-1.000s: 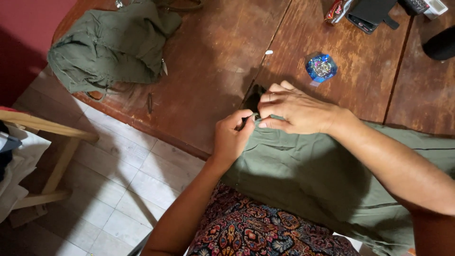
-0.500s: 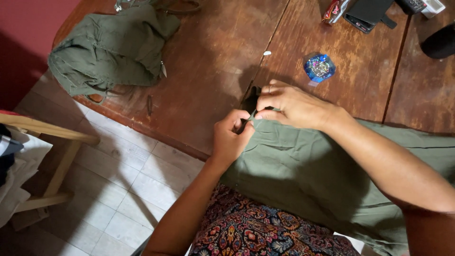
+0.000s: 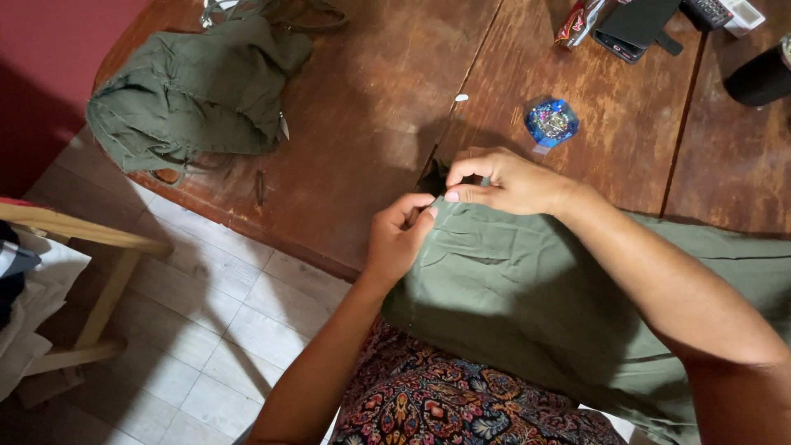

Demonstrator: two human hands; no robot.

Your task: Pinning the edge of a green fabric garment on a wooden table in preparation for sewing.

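Both hands pinch the green cloth [image 3: 527, 288] edge: left hand [image 3: 400, 239], right hand [image 3: 503, 181]. Best kept taut, flat on the tabletop [image 3: 371, 124], pinches close together.

Two hands: left [image 3: 400, 239], right [image 3: 503, 181]. Two green cloths: centre [image 3: 527, 305], upper left [image 3: 194, 91]. One blue packet [image 3: 551, 124]. One table [image 3: 371, 107].

A: What sits under the right hand [image 3: 507, 181]?
B: Hidden; just a dark scrap of it peeks out.
A: And top right?
B: A black cylinder [image 3: 762, 76], cut by the frame edge.
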